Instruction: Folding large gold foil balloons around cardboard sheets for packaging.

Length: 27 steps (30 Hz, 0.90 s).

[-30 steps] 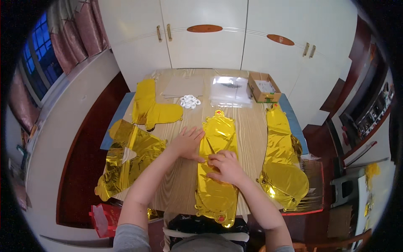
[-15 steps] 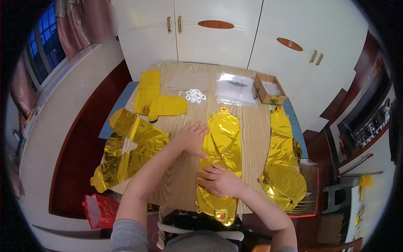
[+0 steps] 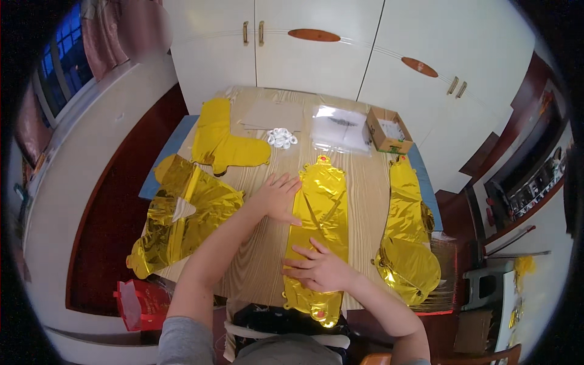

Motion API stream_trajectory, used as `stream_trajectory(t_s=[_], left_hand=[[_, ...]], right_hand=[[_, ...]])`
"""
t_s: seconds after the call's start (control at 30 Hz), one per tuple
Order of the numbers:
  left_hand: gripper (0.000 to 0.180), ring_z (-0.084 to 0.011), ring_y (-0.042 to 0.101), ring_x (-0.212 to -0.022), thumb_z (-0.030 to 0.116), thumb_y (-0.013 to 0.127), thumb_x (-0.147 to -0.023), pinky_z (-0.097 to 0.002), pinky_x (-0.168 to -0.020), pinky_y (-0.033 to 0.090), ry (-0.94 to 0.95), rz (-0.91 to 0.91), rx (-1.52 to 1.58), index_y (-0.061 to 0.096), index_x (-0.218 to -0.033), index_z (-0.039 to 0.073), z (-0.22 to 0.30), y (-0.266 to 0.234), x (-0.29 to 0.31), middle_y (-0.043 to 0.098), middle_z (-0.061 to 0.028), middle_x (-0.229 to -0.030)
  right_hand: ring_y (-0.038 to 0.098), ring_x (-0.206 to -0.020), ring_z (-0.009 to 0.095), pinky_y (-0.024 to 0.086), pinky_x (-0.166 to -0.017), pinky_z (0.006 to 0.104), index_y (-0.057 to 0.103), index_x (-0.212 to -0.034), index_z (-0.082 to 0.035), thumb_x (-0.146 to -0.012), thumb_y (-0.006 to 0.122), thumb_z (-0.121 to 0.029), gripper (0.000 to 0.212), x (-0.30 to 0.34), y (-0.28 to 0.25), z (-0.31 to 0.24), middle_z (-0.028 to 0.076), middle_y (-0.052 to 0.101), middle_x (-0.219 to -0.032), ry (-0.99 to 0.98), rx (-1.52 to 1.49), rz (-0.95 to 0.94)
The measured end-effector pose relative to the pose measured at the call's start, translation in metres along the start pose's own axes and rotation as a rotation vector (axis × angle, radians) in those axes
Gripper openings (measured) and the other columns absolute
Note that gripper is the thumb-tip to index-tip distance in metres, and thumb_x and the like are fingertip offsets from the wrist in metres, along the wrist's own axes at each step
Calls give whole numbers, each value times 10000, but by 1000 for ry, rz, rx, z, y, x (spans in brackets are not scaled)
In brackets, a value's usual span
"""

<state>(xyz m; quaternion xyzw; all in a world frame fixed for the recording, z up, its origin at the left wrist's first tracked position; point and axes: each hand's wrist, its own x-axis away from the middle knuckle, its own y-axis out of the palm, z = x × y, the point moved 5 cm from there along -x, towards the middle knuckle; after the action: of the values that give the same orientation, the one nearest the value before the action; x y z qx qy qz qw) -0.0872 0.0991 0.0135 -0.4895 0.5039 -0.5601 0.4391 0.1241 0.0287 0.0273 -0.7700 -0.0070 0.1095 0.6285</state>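
Observation:
A long flat gold foil balloon (image 3: 319, 207) lies uninflated down the middle of the table, with a small red spot near each end. My left hand (image 3: 280, 198) rests at its left edge, fingers stretched out and thumb touching the foil. Flat on its lower part lies my right hand (image 3: 319, 267), fingers spread. To the left is a larger creased gold foil balloon (image 3: 204, 216) with a pale triangular opening. Behind that lies an L-shaped gold foil balloon (image 3: 228, 143). Another gold foil balloon (image 3: 407, 231) lies along the right side.
White ribbon rolls (image 3: 282, 139) lie near grey-brown card sheets (image 3: 271, 114) at the back. Beside them are a clear plastic packet (image 3: 340, 128) and an open cardboard box (image 3: 389, 137). White cabinets (image 3: 316, 67) stand behind. A red bag (image 3: 143, 304) sits below at left.
My right hand's fingers have spread wider on the foil, and the hand has shifted slightly. My left hand stays at the balloon's edge. The whole view has shifted a little.

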Motion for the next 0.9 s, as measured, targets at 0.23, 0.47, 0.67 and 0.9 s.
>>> stream_trajectory(t_s=[0.23,0.47,0.67,0.9], left_hand=[[1074,-372,172,-1444,793,483,-760,-588,-1144,120,-21,97,8,293,-1458,-1,-3,2,-1,273,-177,-1532],[903,-322,225,-1438,673,502,-831,-560,-1148,149,19,266,-40,400,-1396,-24,11,-2,18,359,-165,-1494],[847,-326,228,-1436,614,473,-890,-548,-1146,173,71,224,99,336,-1426,-27,24,14,24,299,-217,-1511],[881,-312,241,-1433,634,485,-874,-529,-1148,185,23,210,123,323,-1431,-28,23,9,27,284,-214,-1520]], right_hand=[[270,-1426,246,152,-1137,602,445,-1406,-317,-857,530,-255,559,5,12,1,-92,384,-1484,-26,34,-120],[258,-1434,216,110,-1139,616,434,-1417,-292,-898,477,-251,522,10,9,-2,-88,391,-1482,-56,-20,-119],[232,-1447,202,79,-1146,612,420,-1427,-288,-908,458,-238,524,8,11,2,-103,354,-1511,-50,-37,-166],[331,-1399,243,186,-1133,587,476,-1390,-218,-895,496,-193,496,4,1,14,-1,415,-1479,8,-263,-126]])
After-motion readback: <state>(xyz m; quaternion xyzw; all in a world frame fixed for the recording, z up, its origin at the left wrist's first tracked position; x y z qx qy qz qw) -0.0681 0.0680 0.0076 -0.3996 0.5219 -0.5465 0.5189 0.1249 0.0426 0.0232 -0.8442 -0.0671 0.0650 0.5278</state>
